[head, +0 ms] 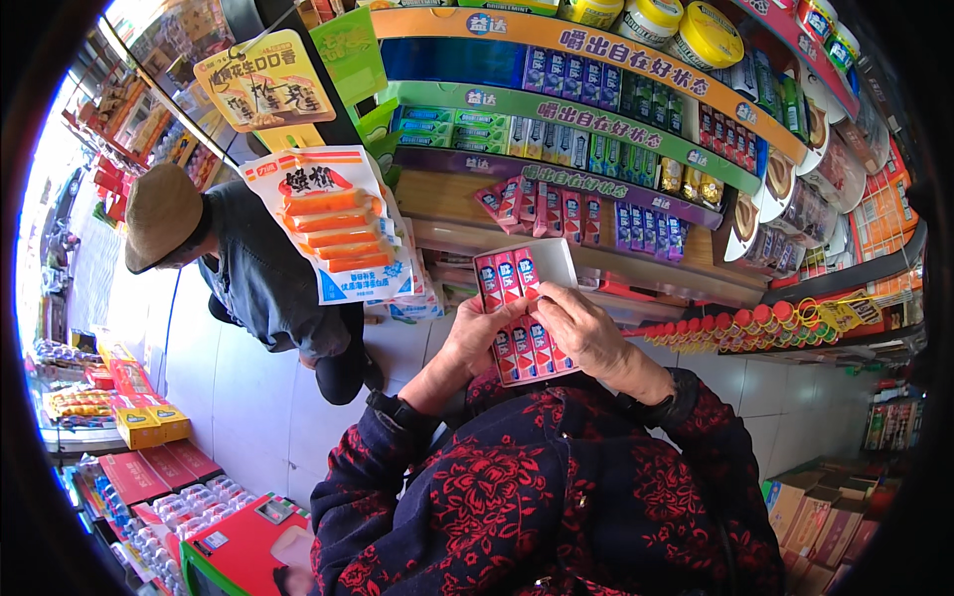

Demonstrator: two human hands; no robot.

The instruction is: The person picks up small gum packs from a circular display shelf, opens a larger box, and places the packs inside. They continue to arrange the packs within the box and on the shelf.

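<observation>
A shallow white cardboard box (560, 261) with rows of pink chewing gum packs (522, 346) is held in front of my chest. My left hand (477, 335) grips the box at its left side, the thumb lying over the packs. My right hand (585, 331) is over the right side of the box, its thumb and forefinger at a pink pack (526, 270) in the upper row; whether they pinch it is not clear. Beyond the box, loose pink gum packs (548, 208) lie in a jumbled heap on the wooden shelf (440, 195), left of purple gum packs (648, 229).
Tiered gum racks with a green shelf strip (581, 119) rise ahead. Bags of crab sticks (339, 223) hang at the left, near a person in a hat (261, 253). Red-capped tubes (738, 328) stick out at the right. Cartons (820, 521) stand lower right.
</observation>
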